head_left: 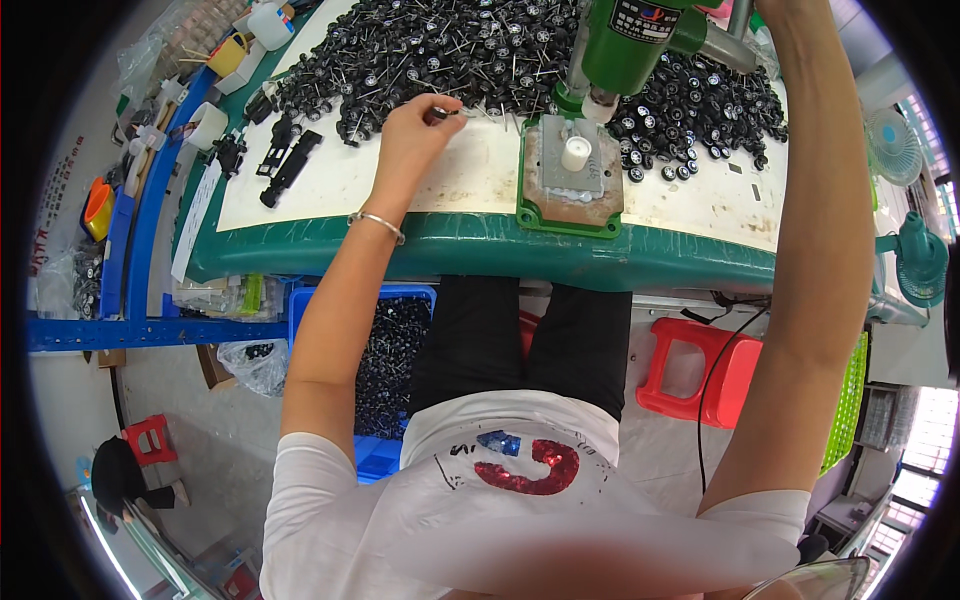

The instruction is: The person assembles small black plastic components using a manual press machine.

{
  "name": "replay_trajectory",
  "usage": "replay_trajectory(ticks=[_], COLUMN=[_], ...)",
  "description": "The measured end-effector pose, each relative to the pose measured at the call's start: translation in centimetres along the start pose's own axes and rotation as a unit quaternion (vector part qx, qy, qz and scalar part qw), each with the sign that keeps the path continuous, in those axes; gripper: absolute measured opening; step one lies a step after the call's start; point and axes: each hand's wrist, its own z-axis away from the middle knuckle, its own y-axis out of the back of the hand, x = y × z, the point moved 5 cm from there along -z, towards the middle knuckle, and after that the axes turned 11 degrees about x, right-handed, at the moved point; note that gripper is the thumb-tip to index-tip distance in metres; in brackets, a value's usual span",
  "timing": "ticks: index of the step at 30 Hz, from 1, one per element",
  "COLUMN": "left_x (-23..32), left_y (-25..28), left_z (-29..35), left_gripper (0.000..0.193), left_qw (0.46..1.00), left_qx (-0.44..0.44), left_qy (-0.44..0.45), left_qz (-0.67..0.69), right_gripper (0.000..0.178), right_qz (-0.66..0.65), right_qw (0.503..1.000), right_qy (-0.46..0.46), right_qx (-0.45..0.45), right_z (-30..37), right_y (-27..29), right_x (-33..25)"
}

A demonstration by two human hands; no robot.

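Note:
Over the pale table top, at the near edge of the heap, my left hand (422, 125) pinches a small toy wheel (440, 113), mostly hidden by the fingers. To its right stands a green hand press (630, 45) with a white round fixture (575, 153) on its base plate (572, 185). My right arm reaches up to the top edge, where only the start of my right hand (785, 8) shows beside the press's metal lever (740, 18). Its fingers are out of the picture. Black wheels with metal axles (430, 60) lie heaped behind the left hand.
Loose black wheels (690, 110) spread right of the press. Black toy chassis parts (290, 168) lie at the left. Below the green table edge (450, 245) are a blue crate (395, 370) of small dark parts and a red stool (700, 370). A green fan (915, 260) stands far right.

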Motion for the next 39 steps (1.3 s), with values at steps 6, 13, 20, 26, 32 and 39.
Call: replay_trajectory(ticks=[6, 13, 20, 26, 32, 39], left_x=[0.3, 1.7, 0.8, 0.2, -1.3, -2.7], left_y=[-2.5, -1.8, -0.5, -1.1, 1.6, 2.1], left_z=[-0.1, 2.0, 1.3, 0.6, 1.7, 1.0], left_gripper=[0.011, 0.008, 0.02, 0.02, 0.02, 0.023], left_qw=[0.897, 0.899, 0.956, 0.94, 0.955, 0.989], left_qx=[0.06, -0.042, 0.033, 0.056, 0.082, 0.013], left_qy=[-0.298, -0.29, -0.177, -0.218, -0.161, -0.067], left_qz=[-0.321, -0.327, -0.232, -0.258, -0.235, -0.128], right_gripper=[0.027, 0.025, 0.021, 0.017, 0.017, 0.022], right_qz=[-0.292, 0.265, 0.493, 0.541, 0.362, 0.271], right_qw=[0.917, 0.958, 0.838, 0.795, 0.903, 0.922], right_qy=[-0.195, -0.038, 0.086, 0.176, 0.087, 0.088], right_qx=[-0.189, -0.099, -0.218, -0.211, -0.212, -0.261], right_z=[1.1, 9.3, 17.5, 18.3, 18.1, 19.0], right_y=[6.3, 15.3, 14.6, 13.5, 12.7, 6.8], right_x=[4.0, 8.4, 13.4, 14.4, 12.2, 11.0])
